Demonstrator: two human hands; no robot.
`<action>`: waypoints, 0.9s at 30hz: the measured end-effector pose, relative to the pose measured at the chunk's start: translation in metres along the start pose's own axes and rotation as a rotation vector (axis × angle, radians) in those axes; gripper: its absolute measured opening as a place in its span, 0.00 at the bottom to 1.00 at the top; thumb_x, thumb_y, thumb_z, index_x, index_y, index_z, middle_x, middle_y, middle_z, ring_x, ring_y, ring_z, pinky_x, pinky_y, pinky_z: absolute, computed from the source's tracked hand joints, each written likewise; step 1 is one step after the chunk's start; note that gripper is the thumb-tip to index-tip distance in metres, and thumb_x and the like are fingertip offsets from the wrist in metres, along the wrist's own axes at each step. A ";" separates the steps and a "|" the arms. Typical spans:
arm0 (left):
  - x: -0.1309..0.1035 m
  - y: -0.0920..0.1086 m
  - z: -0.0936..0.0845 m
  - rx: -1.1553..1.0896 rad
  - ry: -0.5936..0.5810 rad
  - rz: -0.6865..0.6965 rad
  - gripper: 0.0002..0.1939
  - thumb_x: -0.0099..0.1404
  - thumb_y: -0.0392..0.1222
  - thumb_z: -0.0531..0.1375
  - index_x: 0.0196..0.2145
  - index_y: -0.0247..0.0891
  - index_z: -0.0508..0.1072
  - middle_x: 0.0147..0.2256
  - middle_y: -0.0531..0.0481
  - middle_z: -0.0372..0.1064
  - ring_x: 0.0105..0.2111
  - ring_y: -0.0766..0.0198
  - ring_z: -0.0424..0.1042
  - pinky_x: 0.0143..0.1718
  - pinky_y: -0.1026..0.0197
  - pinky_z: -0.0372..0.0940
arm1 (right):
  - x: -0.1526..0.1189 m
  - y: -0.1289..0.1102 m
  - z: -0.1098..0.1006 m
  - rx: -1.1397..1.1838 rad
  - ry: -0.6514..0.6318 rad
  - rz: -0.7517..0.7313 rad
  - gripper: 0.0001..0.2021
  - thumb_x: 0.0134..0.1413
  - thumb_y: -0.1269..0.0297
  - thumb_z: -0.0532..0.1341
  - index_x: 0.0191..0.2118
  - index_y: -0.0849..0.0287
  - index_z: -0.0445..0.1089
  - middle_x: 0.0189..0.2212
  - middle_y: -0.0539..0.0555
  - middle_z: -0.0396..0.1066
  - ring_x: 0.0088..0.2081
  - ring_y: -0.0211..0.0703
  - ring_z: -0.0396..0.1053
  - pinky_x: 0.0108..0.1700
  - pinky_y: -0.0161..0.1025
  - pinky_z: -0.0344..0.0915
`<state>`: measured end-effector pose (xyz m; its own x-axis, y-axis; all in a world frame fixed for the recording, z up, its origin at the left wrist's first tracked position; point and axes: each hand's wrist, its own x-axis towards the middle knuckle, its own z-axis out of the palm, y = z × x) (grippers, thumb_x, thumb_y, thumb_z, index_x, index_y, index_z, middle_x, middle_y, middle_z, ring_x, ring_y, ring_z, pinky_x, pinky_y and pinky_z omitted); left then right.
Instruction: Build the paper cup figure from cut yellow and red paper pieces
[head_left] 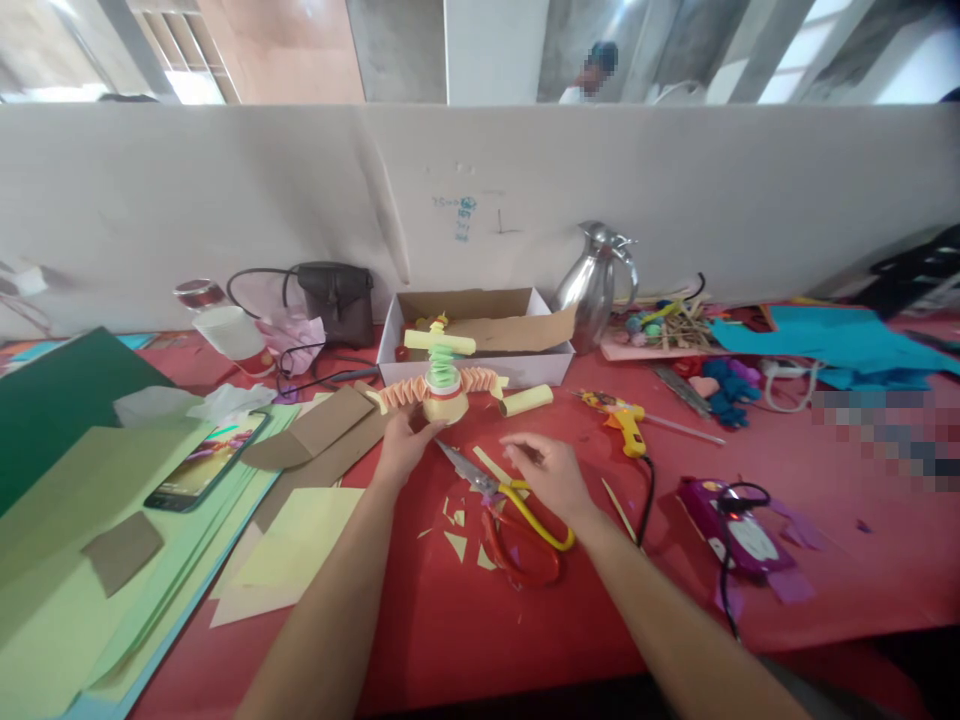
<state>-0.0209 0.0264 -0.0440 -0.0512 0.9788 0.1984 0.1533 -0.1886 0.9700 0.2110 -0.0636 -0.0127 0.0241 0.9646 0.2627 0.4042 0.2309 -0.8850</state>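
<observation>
My left hand is closed at the base of a paper figure, its thumb against the round yellow base. The paper figure has a folded green middle, pleated orange arms and a rolled yellow tube across its top. My right hand hovers over the table with fingers loosely bent and apart; nothing shows in them. Just beneath it lie scissors with one yellow and one red handle, blades toward the figure. A thin yellow paper strip and several paper scraps are around the blades.
A rolled yellow tube lies right of the figure, before a white box. Farther right are a yellow glue gun with a black cord and a purple power box. Paper sheets and a phone lie left.
</observation>
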 end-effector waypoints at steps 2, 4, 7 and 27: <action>0.001 -0.001 0.000 0.004 -0.001 0.002 0.29 0.49 0.44 0.71 0.49 0.35 0.74 0.49 0.38 0.75 0.52 0.47 0.71 0.57 0.46 0.62 | 0.000 0.000 0.000 -0.003 0.002 -0.006 0.10 0.56 0.63 0.59 0.39 0.56 0.77 0.36 0.54 0.80 0.36 0.46 0.77 0.41 0.41 0.72; 0.001 -0.001 0.000 -0.018 -0.018 0.002 0.28 0.49 0.44 0.70 0.49 0.35 0.74 0.49 0.39 0.75 0.52 0.47 0.71 0.57 0.47 0.62 | 0.000 0.000 0.000 -0.001 0.004 -0.011 0.10 0.57 0.63 0.59 0.39 0.56 0.78 0.36 0.54 0.80 0.36 0.46 0.77 0.41 0.41 0.72; 0.001 -0.001 0.000 -0.087 -0.039 -0.025 0.29 0.49 0.43 0.70 0.49 0.34 0.74 0.49 0.38 0.75 0.52 0.47 0.72 0.57 0.47 0.62 | 0.000 0.001 0.001 -0.006 0.002 -0.015 0.10 0.57 0.63 0.59 0.39 0.56 0.78 0.36 0.54 0.80 0.36 0.46 0.77 0.42 0.42 0.72; 0.005 -0.007 -0.001 -0.150 -0.010 -0.050 0.26 0.49 0.37 0.65 0.48 0.35 0.72 0.48 0.40 0.75 0.47 0.49 0.75 0.54 0.45 0.65 | 0.055 -0.005 0.065 -0.026 -0.144 0.039 0.31 0.52 0.69 0.61 0.64 0.59 0.60 0.64 0.62 0.60 0.64 0.54 0.60 0.61 0.50 0.62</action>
<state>-0.0229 0.0331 -0.0501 -0.0452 0.9878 0.1488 0.0017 -0.1488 0.9889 0.1511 -0.0036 -0.0183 -0.0905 0.9814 0.1692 0.4293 0.1917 -0.8826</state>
